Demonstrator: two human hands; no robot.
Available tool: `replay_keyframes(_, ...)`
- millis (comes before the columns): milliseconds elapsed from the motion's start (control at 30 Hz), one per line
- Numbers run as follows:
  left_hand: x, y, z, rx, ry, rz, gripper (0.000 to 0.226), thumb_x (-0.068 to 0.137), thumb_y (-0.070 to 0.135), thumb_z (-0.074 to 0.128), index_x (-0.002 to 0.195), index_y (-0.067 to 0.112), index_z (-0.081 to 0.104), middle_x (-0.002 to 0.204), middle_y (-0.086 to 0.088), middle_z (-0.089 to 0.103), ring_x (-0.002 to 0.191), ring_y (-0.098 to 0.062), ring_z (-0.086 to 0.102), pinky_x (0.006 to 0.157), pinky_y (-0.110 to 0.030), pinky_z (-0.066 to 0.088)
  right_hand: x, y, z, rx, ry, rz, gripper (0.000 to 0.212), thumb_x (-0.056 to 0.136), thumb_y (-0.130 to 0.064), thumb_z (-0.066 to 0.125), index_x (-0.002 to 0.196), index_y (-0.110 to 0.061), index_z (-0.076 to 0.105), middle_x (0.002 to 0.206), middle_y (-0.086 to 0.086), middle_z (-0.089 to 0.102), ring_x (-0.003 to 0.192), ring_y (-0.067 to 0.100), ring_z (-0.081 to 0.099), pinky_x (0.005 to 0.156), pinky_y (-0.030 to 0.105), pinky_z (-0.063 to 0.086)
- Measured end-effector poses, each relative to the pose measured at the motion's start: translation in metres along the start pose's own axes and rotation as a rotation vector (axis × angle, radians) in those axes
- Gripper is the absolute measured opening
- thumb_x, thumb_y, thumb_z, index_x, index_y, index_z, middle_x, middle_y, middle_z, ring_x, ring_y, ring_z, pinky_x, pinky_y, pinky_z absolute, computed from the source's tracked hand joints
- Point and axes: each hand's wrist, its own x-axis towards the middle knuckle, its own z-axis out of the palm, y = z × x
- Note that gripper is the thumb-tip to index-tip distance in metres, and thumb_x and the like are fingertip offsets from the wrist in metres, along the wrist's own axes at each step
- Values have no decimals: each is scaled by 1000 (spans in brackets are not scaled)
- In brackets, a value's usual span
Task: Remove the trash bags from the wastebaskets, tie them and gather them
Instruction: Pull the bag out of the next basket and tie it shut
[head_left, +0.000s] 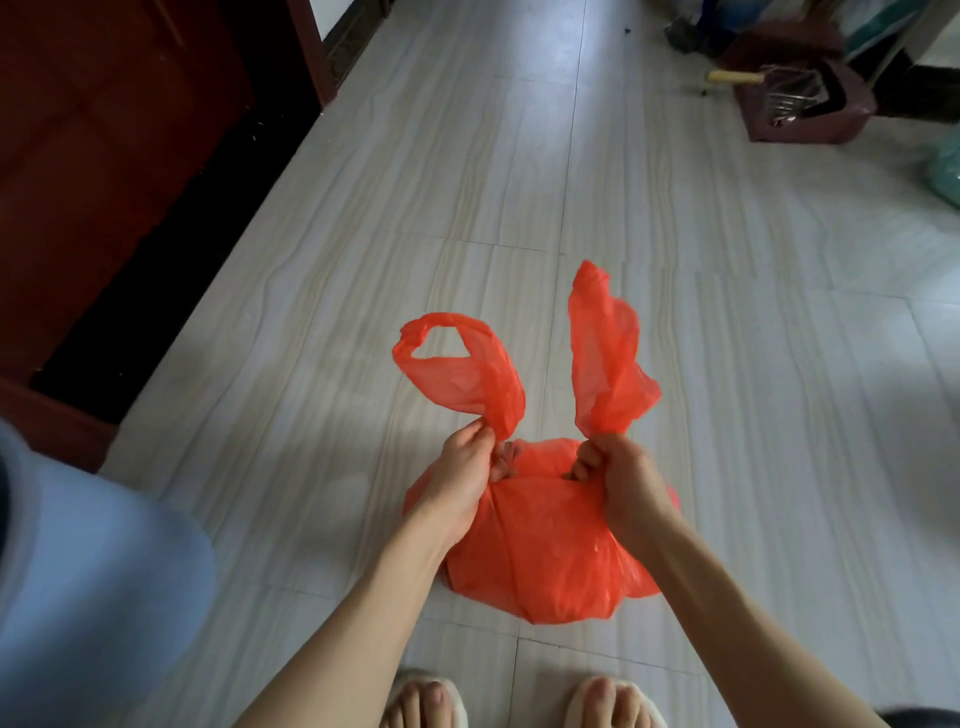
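Orange trash bag (545, 551), bulging, handles gripped by both hands.

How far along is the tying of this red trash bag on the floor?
Done: the red trash bag is out of any wastebasket and sits full on the tiled floor. In hand: the left hand and right hand each grip one handle, pulled apart, the ends sticking up. Left: whether a first knot sits between the hands is hidden; gathering comes after.

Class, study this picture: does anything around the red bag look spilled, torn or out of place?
Nothing stands out. The red bag sits whole on the tiled floor, nothing spilled beside it; the left hand and right hand each grip one handle.
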Motion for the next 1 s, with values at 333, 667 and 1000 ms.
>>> replay_keyframes(333,1,1,-3,-89,163,28,9,93,7,49,85,9,51,62,-6,57,35,-5,42,45,-15,39,-5,4,-5,-39,-187,26,32,97,-5,34,73,-9,57,62,5,58,45,7,51,56,20,43)
replay_keyframes(667,-6,12,-4,452,-168,-31,19,88,8,56,71,16,51,59,-1,55,34,3,46,40,-9,33,-9,-1,2,-37,-398,89,6,73,-3,60,69,-7,63,55,3,65,48,9,56,56,19,49)
replay_keyframes(1000,-22,12,-11,888,-147,259,19,82,13,58,87,19,40,81,3,54,70,-8,47,59,-2,33,-5,4,31,-335,68,-210,18,82,3,57,88,-14,55,54,-1,55,40,9,50,46,23,45)
